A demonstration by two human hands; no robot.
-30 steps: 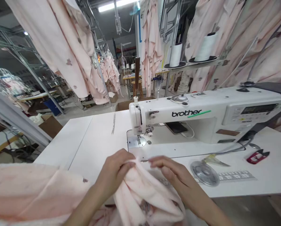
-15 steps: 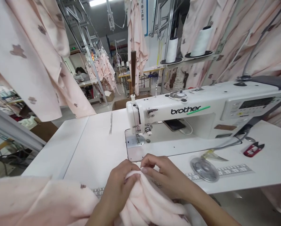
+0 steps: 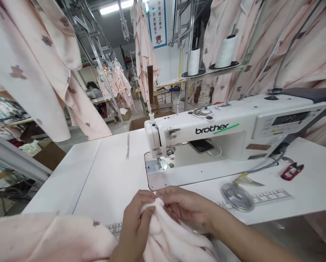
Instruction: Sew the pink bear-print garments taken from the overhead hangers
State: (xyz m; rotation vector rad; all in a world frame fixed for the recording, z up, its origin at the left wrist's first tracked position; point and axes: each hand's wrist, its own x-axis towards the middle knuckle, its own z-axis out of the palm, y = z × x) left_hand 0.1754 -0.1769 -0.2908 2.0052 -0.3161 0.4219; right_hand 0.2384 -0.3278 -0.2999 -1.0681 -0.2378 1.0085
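Observation:
Pale pink fleecy fabric [image 3: 170, 233] with small brown prints hangs in folds at the table's front edge. My left hand [image 3: 138, 218] is closed on its gathered upper edge, thumb over the cloth. Against the same edge, from the right, my right hand [image 3: 183, 203] pinches the fabric with curled fingers; some of its fingertips are hidden behind the cloth. Just beyond both hands stands a white sewing machine [image 3: 195, 134], its needle and presser foot [image 3: 159, 163] over a bare metal plate. More pink fabric [image 3: 56, 236] lies at the lower left.
On the table's right are a clear round disc-shaped container [image 3: 237, 196], a printed ruler strip [image 3: 274, 197] and red thread snips [image 3: 291, 171]. A phone [image 3: 201, 145] lies behind the machine arm. Thread cones [image 3: 226, 52] stand above. Pink garments [image 3: 43, 72] hang at the left.
My right hand has turned, its fingers curling in behind the cloth edge. Both hands sit slightly lower and further left with the fabric. The camera view has shifted a little.

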